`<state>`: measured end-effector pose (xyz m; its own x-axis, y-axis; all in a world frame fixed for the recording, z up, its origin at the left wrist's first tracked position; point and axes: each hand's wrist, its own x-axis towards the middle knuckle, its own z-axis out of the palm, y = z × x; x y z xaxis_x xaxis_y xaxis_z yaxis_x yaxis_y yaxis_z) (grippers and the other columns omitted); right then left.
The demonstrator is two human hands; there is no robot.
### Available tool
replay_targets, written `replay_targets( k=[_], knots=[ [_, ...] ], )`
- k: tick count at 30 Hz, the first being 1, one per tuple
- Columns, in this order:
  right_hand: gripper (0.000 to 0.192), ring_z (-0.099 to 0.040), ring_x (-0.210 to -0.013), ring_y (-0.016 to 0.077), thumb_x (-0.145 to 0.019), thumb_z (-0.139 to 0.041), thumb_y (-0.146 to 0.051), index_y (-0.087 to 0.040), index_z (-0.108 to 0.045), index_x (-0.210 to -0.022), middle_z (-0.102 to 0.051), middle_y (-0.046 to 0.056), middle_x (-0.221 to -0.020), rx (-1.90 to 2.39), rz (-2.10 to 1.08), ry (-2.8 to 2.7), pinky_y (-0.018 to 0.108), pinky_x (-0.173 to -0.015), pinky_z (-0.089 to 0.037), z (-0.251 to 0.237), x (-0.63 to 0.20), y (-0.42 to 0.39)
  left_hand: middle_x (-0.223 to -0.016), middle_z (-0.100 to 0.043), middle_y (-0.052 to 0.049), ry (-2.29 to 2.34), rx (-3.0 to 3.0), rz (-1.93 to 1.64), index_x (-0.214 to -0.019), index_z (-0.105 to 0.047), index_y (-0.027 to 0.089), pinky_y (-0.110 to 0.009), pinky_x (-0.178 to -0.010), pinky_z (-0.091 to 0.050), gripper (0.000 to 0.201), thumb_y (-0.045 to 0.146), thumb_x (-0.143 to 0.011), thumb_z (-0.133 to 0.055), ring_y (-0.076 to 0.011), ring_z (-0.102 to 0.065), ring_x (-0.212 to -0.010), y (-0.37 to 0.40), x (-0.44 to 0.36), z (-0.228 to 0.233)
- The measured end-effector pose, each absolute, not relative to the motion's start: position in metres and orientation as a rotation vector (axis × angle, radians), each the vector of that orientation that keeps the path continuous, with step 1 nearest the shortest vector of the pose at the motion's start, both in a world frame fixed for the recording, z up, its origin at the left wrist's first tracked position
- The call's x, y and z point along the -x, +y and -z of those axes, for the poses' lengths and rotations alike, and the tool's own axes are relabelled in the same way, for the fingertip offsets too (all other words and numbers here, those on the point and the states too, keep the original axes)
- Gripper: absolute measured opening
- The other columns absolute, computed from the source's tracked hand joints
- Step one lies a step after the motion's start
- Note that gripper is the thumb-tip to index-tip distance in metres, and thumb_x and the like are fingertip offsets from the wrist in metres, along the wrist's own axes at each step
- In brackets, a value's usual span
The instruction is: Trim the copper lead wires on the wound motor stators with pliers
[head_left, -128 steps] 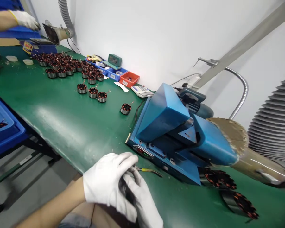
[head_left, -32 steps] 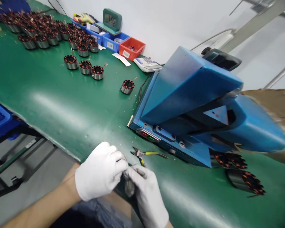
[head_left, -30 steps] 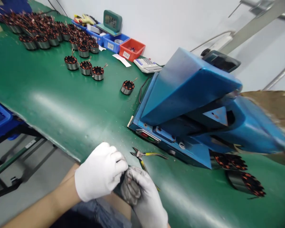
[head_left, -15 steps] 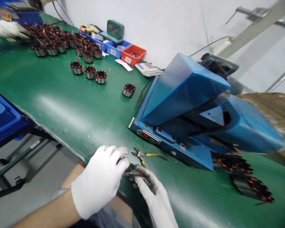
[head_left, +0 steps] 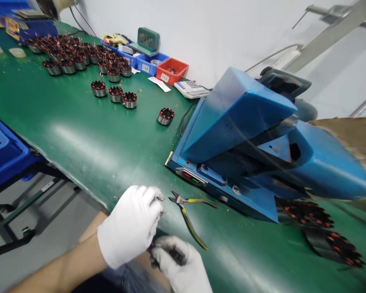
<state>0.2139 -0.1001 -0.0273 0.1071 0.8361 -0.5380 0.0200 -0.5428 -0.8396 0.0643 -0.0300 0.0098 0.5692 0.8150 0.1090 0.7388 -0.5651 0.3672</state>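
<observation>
My left hand (head_left: 132,228), in a white glove, is closed at the table's front edge, its fingers curled and pressed together. Thin wire ends (head_left: 164,212) poke out by its fingertips. Just below and to its right, my right hand (head_left: 181,262), gloved with greyed fingertips, is closed around something dark that the fingers mostly hide. The two hands nearly meet. Diagonal cutters (head_left: 180,200) with yellow-and-black handles lie spread on the green table (head_left: 110,150), right of my hands.
A blue machine (head_left: 228,134) with red and green buttons stands at right, several wound stators (head_left: 332,246) beside it. One stator (head_left: 166,116) sits left of it. More stators (head_left: 67,65) crowd the far left, near small bins (head_left: 172,71), a clock (head_left: 148,39) and a calculator (head_left: 191,88).
My right hand has drawn down and left towards my body, uncovering the cutters' lower handle. My left hand has barely shifted. Another person's gloved hand at far left has left the view.
</observation>
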Motion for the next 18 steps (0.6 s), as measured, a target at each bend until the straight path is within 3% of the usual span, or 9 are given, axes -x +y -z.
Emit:
replay_targets(
  k=[3, 6, 9, 12, 18],
  knots=[
    [0.029, -0.061, -0.053, 0.0175, -0.066, -0.072, -0.046, -0.019, -0.069, -0.075, -0.068, 0.003, -0.059, 1.739, -1.372, -0.816, 0.027, -0.052, -0.05, 0.03, -0.224, -0.097, -0.105, -0.054, -0.007, 1.239, -2.496, -0.41, -0.084, -0.055, 0.018, -0.04, -0.074, -0.04, 0.011, 0.011, -0.08, -0.047, -0.0236, -0.047, -0.083, -0.029, -0.062, -0.009],
    [0.033, -0.066, -0.072, 0.0196, -0.069, -0.071, -0.038, -0.02, -0.066, -0.096, -0.073, 0.005, -0.082, 1.725, -1.354, -0.955, 0.029, -0.068, -0.053, 0.024, -0.228, -0.081, -0.104, -0.054, -0.006, 1.17, -2.487, -0.412, -0.085, -0.054, 0.018, -0.039, -0.075, -0.04, 0.011, 0.012, -0.079, -0.047, -0.0227, -0.048, -0.084, -0.027, -0.058, -0.009],
    [0.016, -0.064, -0.07, 0.0176, -0.078, -0.059, -0.034, -0.022, -0.065, -0.087, -0.072, 0.003, -0.08, 1.68, -1.403, -1.255, 0.026, -0.067, -0.051, 0.016, -0.222, -0.07, -0.105, -0.054, -0.006, 1.087, -2.509, -0.41, -0.091, -0.054, 0.018, -0.039, -0.076, -0.04, 0.015, 0.012, -0.08, -0.046, -0.0225, -0.048, -0.085, -0.026, -0.055, -0.008],
    [0.023, -0.059, -0.057, 0.0169, -0.084, -0.049, -0.036, -0.023, -0.062, -0.07, -0.067, 0.002, -0.063, 1.787, -1.094, -1.469, 0.026, -0.055, -0.045, 0.012, -0.213, -0.066, -0.106, -0.055, -0.007, 1.045, -2.562, -0.402, -0.095, -0.055, 0.017, -0.04, -0.076, -0.04, 0.017, 0.012, -0.081, -0.046, -0.0234, -0.049, -0.087, -0.025, -0.054, -0.007],
    [0.019, -0.062, -0.055, 0.0187, -0.078, -0.057, -0.041, -0.024, -0.064, -0.073, -0.067, 0.003, -0.061, 1.943, -0.765, -1.117, 0.026, -0.055, -0.048, 0.011, -0.226, -0.069, -0.102, -0.055, -0.005, 1.117, -2.571, -0.411, -0.089, -0.054, 0.019, -0.038, -0.072, -0.037, 0.008, 0.016, -0.084, -0.048, -0.0222, -0.046, -0.082, -0.027, -0.06, -0.008]
  ],
)
